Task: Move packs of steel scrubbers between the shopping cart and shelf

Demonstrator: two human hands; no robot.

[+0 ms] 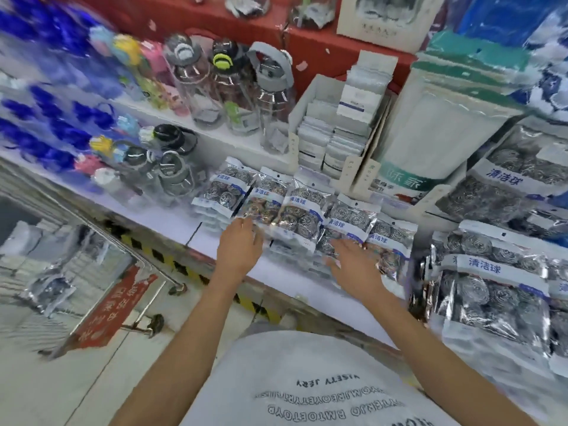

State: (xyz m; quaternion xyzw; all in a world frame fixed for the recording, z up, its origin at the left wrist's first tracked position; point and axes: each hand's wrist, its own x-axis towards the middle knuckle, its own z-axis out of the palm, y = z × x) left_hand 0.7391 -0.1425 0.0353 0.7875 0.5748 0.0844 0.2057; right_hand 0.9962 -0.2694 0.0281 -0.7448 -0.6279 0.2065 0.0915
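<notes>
The packs of steel scrubbers (302,210) stand in a leaning row on the white shelf (172,224) at the middle of the frame, each a glossy plastic bag with several coiled wire balls inside and a blue-and-white label band. By the look of them they are light and springy: the film is slick and crinkly and will slide under a flat palm, while the balls give a little when squeezed. The best hold is probably a pinch across the bag's sides or at the flat sealed top edge, where the film is stiff and nothing bulges.

Both hands are stretched out toward the row with fingers extended and loose, gripping nothing. The left hand (241,245) is at the lower edge of the packs just left of centre, its fingertips touching or all but touching the bags; motion blur hides which. The right hand (356,269) lies over the lower corner of the packs just right of centre, its fingers spread on or just above them.

Larger scrubber bags (495,281) are stacked at the right of the frame. The shopping cart (101,272) sits at the lower left, well apart from the hands, with one silvery pack (50,290) inside.
</notes>
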